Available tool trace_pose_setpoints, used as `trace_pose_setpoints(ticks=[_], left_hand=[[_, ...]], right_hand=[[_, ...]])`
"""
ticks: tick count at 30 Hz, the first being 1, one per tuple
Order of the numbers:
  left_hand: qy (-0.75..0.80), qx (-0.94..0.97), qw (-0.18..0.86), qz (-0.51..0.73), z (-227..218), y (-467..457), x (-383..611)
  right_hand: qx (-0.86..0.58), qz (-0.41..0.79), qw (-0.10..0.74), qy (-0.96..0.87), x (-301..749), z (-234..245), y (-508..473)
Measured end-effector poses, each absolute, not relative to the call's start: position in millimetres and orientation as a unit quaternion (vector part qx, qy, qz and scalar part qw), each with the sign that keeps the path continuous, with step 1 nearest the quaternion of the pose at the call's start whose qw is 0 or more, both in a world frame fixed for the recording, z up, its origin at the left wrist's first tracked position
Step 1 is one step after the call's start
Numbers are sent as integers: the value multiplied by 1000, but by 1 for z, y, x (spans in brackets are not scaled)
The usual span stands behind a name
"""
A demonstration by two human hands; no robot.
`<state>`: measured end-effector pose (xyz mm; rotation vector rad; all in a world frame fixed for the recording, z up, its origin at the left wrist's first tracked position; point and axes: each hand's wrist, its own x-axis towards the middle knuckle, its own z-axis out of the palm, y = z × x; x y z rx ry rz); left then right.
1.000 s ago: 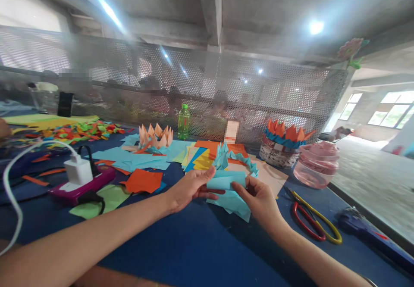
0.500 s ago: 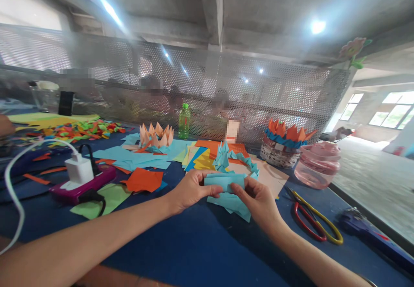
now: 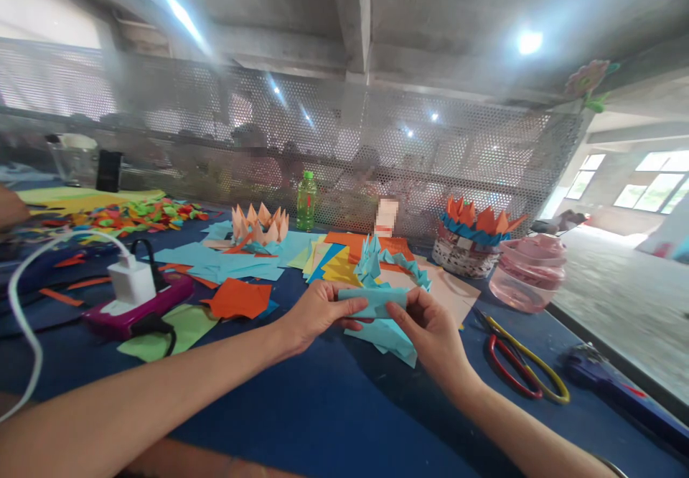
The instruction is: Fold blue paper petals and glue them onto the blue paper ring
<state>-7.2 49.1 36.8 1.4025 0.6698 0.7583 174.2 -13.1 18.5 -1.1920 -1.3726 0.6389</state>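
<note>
My left hand (image 3: pixel 323 314) and my right hand (image 3: pixel 430 331) pinch a folded strip of light blue paper (image 3: pixel 374 301) between thumbs and fingers, above the table. Just below it, a looser piece of light blue folded paper (image 3: pixel 383 339) hangs or lies under my hands; I cannot tell whether it joins the strip. Beyond my right hand stands a pleated blue paper chain with pointed folds (image 3: pixel 385 261), close to but not touching my fingers. An orange paper square (image 3: pixel 240 298) lies left of my left hand.
The dark blue table (image 3: pixel 323 410) holds a peach paper lotus (image 3: pixel 260 228), coloured paper sheets, a green bottle (image 3: pixel 306 202), and a scrap pile (image 3: pixel 129 217). Right stand scissors (image 3: pixel 517 367), a pink-filled jar (image 3: pixel 530 273), and a woven paper basket (image 3: pixel 466 257); left, a charger on a magenta power strip (image 3: pixel 137 302).
The blue strip now lies flatter and straighter between my fingers, and my left thumb has moved along its top. The view has tilted slightly.
</note>
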Motion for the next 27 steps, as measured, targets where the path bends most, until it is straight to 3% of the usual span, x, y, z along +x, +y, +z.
trace_pose_setpoints(ticks=[14,27], left_hand=[[291,613,655,332,35,49,-6],[294,610,659,329,35,50,-7]], right_hand=[[-496,318,594,-547,171,21,-13],[-516,301,537,-595,176,17,-10]])
